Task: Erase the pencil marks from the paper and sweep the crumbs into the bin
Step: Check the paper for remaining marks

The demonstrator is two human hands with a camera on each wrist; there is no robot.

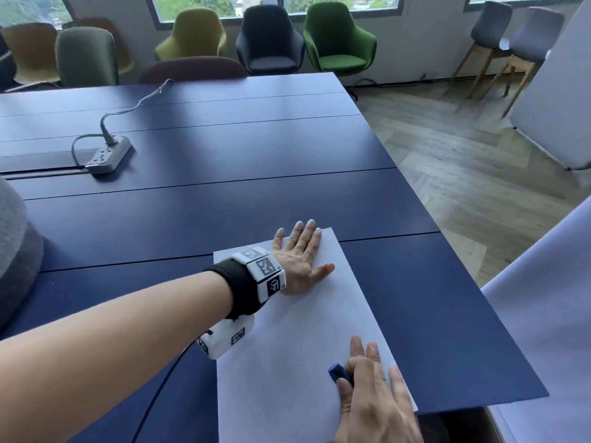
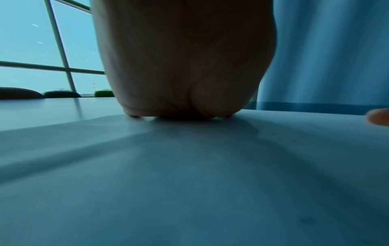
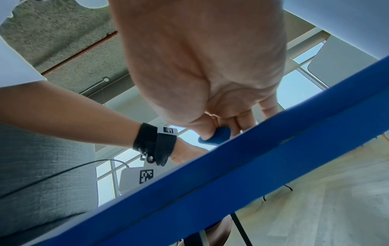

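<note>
A white sheet of paper (image 1: 287, 340) lies on the dark blue table (image 1: 224, 203) near its front right corner. My left hand (image 1: 299, 255) lies flat on the sheet's far left corner, fingers straight, holding it down. In the left wrist view the palm (image 2: 185, 66) presses onto the paper (image 2: 189, 174). My right hand (image 1: 367, 388) pinches a blue eraser (image 1: 339, 373) between thumb and forefinger and holds it against the near part of the sheet. The right wrist view shows the eraser (image 3: 216, 137) under the thumb. No pencil marks or crumbs are discernible. No bin is in view.
A grey power strip (image 1: 108, 155) with its cable lies on the table at the far left. Several chairs (image 1: 268, 39) stand behind the table. The table's right edge (image 1: 499, 314) runs close to the paper, with wooden floor (image 1: 463, 161) beyond. A white panel (image 1: 550, 346) stands at the right.
</note>
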